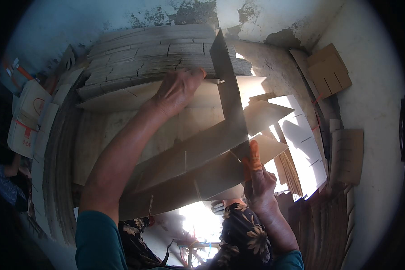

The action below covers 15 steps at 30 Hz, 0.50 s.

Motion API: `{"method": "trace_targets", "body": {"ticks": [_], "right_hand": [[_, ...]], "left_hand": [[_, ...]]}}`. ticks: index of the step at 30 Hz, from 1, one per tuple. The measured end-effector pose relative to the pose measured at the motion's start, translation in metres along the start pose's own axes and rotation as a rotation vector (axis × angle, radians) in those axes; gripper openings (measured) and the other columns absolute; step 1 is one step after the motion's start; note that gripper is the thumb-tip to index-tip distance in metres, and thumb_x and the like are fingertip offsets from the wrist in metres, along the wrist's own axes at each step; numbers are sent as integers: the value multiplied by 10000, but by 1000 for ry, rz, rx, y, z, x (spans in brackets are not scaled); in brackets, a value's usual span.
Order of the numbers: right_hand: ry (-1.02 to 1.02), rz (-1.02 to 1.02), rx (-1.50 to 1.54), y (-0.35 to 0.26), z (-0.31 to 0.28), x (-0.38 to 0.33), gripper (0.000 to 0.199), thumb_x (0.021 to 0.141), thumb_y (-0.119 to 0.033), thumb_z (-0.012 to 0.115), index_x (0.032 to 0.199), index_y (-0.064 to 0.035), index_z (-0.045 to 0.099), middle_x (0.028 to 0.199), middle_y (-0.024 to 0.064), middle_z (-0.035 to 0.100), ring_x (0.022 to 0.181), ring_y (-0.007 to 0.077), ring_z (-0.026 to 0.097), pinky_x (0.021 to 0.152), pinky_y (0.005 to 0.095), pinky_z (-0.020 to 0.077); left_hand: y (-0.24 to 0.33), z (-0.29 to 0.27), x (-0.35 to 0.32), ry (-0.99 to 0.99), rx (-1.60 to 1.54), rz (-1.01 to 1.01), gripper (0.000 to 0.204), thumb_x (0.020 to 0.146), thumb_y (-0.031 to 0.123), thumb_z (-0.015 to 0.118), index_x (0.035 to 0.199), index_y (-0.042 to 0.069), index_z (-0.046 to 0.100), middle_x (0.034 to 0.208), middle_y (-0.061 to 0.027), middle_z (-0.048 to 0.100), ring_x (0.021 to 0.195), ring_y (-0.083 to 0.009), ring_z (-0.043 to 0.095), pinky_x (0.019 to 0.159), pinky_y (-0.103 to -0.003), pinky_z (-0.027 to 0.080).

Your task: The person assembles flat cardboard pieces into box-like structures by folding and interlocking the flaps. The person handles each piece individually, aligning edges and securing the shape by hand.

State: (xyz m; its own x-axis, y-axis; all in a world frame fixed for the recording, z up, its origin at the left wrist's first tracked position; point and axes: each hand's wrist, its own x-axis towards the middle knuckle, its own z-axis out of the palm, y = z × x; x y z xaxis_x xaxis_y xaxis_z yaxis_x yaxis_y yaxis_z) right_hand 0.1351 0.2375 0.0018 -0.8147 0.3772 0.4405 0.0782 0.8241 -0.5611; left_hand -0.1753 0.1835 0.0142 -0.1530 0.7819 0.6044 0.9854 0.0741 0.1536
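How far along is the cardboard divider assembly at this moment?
Done: two long slotted strips lie side by side across the lap. In hand: the right hand and left hand hold a cross strip upright over them; whether it is seated is unclear. Left: open slots remain, and a stack of strips waits behind.

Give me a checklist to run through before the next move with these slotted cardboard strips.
1. Left hand on the upright strip: ok, fingers rest at its edge.
2. Right hand grip on the strips: ok, fingers pinch where the upright strip crosses the long strips.
3. Upright strip seated in the slots: cannot tell, the joint is hidden by the fingers.
4. Upright strip standing square: not ok, it leans.
5. Stack of strips within reach: ok, just beyond the left hand.
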Motion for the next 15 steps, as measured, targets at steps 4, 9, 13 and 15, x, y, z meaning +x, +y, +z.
{"method": "trace_targets", "body": {"ticks": [4,9,13,15], "right_hand": [[-88,93,16,-5,-9,-2,635,915,62,546,1493,-55,312,966,234,676,764,305,710,674,372,558],[-134,77,-43,0,-17,-12,793,772,117,532,1506,-58,287,875,168,591,631,278,597,583,354,506],[-202,116,-207,-33,-55,-20,826,738,127,547,1501,-55,288,840,168,582,677,324,621,626,417,513],[-218,106,-322,-45,-76,-24,821,732,104,562,1493,-36,288,816,157,569,691,321,618,608,424,500]], "left_hand": [[18,-9,-2,106,-4,106,118,784,-45,607,888,10,589,786,-158,639,698,-343,638,583,-415,503],[54,-28,-4,109,-115,201,216,722,-137,594,914,-38,591,811,-169,649,693,-329,644,587,-393,523],[88,-54,-15,184,-258,152,219,737,-159,618,931,-64,589,839,-196,655,718,-334,653,607,-384,535],[95,-59,-23,145,-283,61,201,761,-139,633,941,-61,590,847,-202,657,741,-337,658,623,-382,537]]}}
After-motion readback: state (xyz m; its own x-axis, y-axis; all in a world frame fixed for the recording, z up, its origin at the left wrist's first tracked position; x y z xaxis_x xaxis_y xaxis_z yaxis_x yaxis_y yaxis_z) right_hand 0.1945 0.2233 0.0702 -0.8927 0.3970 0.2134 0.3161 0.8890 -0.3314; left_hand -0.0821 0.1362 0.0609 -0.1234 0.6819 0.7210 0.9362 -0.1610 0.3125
